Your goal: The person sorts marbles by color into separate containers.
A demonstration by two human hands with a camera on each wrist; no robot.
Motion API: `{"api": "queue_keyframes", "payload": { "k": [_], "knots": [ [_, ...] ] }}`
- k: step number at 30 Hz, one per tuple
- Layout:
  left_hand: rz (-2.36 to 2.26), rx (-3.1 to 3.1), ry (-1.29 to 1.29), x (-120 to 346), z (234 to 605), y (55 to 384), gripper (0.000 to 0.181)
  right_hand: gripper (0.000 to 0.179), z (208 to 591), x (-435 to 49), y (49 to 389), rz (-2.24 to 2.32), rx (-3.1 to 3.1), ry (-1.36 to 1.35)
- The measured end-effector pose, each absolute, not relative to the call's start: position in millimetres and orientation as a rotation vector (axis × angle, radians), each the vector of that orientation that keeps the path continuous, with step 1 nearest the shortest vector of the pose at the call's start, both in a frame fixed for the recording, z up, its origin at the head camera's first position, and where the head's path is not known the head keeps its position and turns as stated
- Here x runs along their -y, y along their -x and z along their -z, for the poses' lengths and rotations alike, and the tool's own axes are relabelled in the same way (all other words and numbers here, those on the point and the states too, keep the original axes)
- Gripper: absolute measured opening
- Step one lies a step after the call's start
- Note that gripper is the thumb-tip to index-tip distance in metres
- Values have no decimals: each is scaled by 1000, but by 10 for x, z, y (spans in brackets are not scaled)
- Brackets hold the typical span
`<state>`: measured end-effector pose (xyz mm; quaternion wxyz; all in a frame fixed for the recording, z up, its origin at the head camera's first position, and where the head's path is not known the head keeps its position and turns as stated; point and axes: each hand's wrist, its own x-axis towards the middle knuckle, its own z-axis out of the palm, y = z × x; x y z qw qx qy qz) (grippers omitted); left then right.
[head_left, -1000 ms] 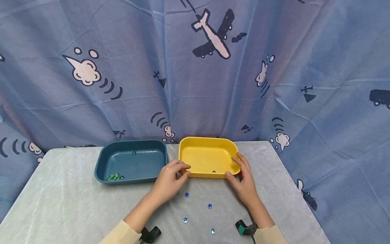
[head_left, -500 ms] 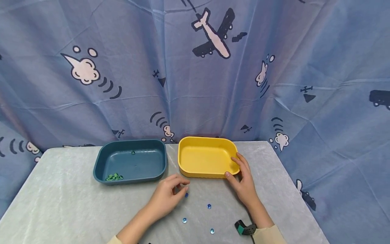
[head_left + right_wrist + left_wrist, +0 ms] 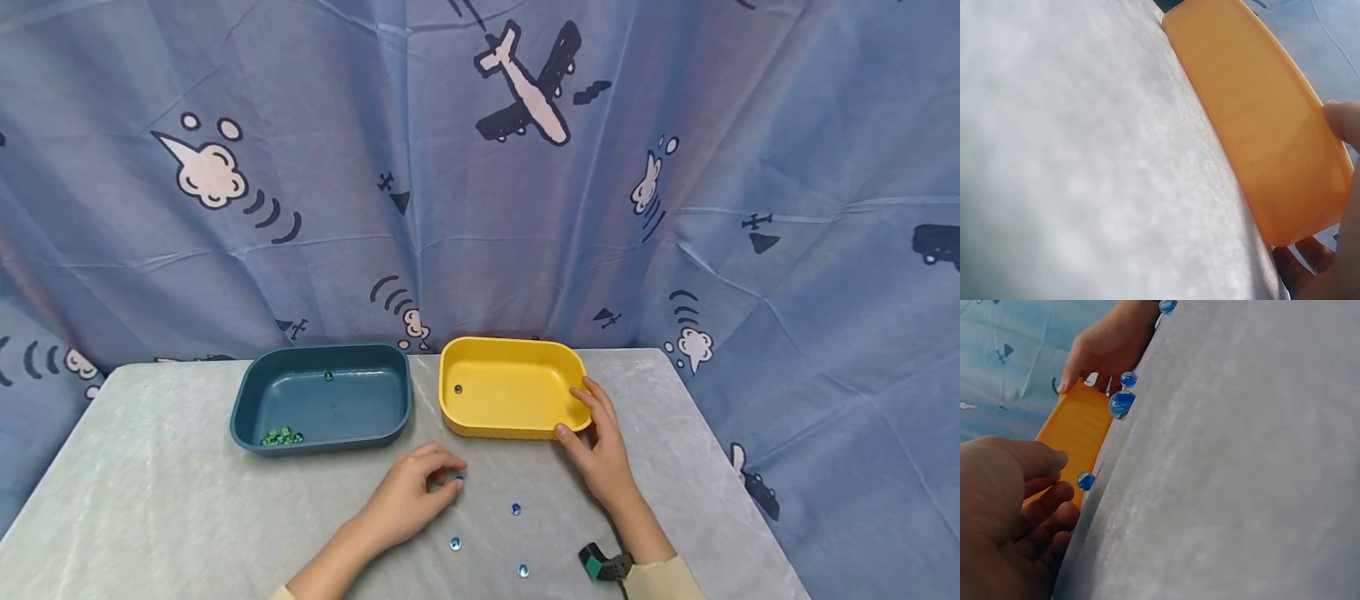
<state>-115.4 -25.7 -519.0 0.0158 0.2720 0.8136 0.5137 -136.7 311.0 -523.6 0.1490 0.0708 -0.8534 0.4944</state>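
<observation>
My left hand (image 3: 411, 493) is low over the table in front of the yellow bin, fingers loosely bent. A blue glass marble (image 3: 1085, 481) sits just past its fingertips, and the left wrist view shows it outside the grip. My right hand (image 3: 600, 442) holds the near right corner of the yellow plastic bin (image 3: 502, 432), thumb on the front side and fingers at the right rim. One dark blue marble (image 3: 458, 389) lies inside that bin at the left. Nearer on the cloth are three more marbles, one right (image 3: 515, 508) and two closer to me.
Left of the yellow bin stands a dark teal bin (image 3: 333, 442). Green marbles (image 3: 281, 436) cluster in its near left corner, and a single one (image 3: 328, 376) lies at its back. A pale cloth covers the table (image 3: 165, 483); a blue patterned curtain (image 3: 322, 167) hangs behind.
My left hand has drawn back from the yellow bin's front left corner to the closest blue marble. The marble inside the bin has shifted left. My right hand stays in place.
</observation>
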Motion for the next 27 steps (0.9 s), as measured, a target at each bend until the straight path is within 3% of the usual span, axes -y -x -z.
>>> {"api": "queue_keyframes", "payload": {
  "k": [27],
  "knots": [
    [-1397,-2601,-892,271,5314,1186,17,58,5284,-3123,1385,-1439,2436,-219]
  ]
}}
